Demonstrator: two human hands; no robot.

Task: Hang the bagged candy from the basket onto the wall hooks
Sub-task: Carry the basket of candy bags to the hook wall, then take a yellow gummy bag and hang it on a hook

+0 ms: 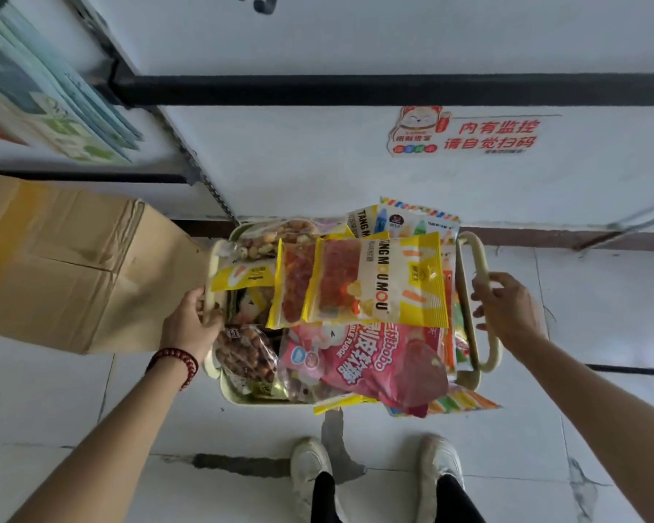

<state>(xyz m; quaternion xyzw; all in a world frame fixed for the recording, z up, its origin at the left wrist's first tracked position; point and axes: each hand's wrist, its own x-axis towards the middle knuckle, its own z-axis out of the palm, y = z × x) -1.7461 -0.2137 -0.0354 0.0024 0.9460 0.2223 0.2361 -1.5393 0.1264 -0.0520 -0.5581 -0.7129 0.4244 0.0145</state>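
Note:
A pale yellow basket (473, 377) stands on the floor by the wall, heaped with bagged candy. On top lies a yellow bag of red gummies (389, 281), with a second yellow bag (289, 288) under its left side. A pink bag (370, 360) lies nearer me, and clear bags of nuts (246, 352) fill the left side. My left hand (189, 322) grips the basket's left handle (209, 266). My right hand (510, 311) is beside the right handle (472, 258), fingers loosely bent, fingertips at the bar without closing round it. A dark wall hook (265, 3) shows at the top edge.
A cardboard box (65, 266) sits against the basket's left side. A black rail (355, 89) runs across the white wall, with a red sticker (465, 132) below it. Packaged goods (46, 92) fill a shelf at the upper left. My shoes (374, 473) stand on the tiled floor.

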